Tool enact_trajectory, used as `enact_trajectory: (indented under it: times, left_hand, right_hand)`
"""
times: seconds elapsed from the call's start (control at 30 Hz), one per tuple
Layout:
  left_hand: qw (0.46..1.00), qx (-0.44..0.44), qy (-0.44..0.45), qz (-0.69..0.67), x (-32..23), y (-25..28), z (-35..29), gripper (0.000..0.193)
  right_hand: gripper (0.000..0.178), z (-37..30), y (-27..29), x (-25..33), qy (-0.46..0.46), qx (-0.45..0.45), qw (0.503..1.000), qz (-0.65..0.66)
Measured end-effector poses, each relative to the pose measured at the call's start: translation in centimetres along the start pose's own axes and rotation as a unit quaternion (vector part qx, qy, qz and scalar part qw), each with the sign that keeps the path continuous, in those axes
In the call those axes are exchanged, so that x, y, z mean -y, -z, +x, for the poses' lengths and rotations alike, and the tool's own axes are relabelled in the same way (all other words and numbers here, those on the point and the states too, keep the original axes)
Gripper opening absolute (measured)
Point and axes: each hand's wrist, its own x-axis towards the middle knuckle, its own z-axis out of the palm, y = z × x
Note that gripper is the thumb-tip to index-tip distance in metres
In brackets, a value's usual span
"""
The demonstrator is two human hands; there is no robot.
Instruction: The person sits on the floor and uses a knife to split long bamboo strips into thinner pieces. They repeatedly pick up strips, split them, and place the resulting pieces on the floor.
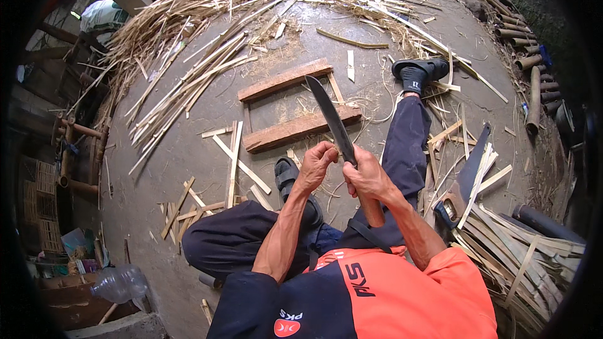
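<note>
a long knife (pixel 335 124) with a dark blade is held out in front of the person's lap, its tip slanting forward and to the left. the right hand (pixel 367 177) is closed around it near the base of the blade, and the brown handle (pixel 373 212) runs back below the fist toward the thigh. the left hand (pixel 318 162) is just beside the blade, fingers curled in and thumb bent to the forefinger; whether it pinches a thin sliver is hard to tell at this size.

beyond the hands, the blade overlaps a low wooden frame (pixel 276 140) on the floor (pixel 207 97), whose two thick bars leave an open middle. grey concrete shows between the frame and a sweeping heap of pale strips (pixel 195 69) that borders the left and far sides. the legs bound the working room, the right one stretched forward, the left folded. on the right lie a handsaw (pixel 468 179) and a bundle of strips (pixel 518 263); bamboo poles (pixel 533 100) line the outer edge.
</note>
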Motion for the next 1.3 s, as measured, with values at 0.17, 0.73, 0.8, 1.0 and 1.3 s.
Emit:
enact_trajectory:
  times: [0.17,0.73,0.8,1.0,1.3]
  left_hand:
    - [1.0,-0.005,-0.012,0.004,-0.1,0.0,0.0,0.032]
    - [0.999,-0.027,-0.017,0.022,-0.8,-1.5,-0.5,0.023]
    - [0.999,-0.025,-0.031,0.009,-0.2,-0.9,-0.5,0.023]
    - [0.996,-0.008,-0.073,0.041,-0.3,-1.6,-0.5,0.041]
    - [0.901,-0.012,-0.02,0.432,10.1,5.3,-0.3,0.032]
  right_hand:
    - [0.021,0.0,-0.3,0.3,-0.003,0.002,1.0,-0.007]
    - [0.015,0.3,-2.4,-2.8,0.086,-0.113,0.989,-0.033]
    - [0.02,0.3,-2.3,-3.1,0.055,-0.088,0.994,0.032]
    - [0.037,-0.3,-0.7,-1.1,0.019,-0.104,0.991,0.075]
    - [0.008,-0.5,-0.1,-0.9,0.087,-0.147,0.98,0.099]
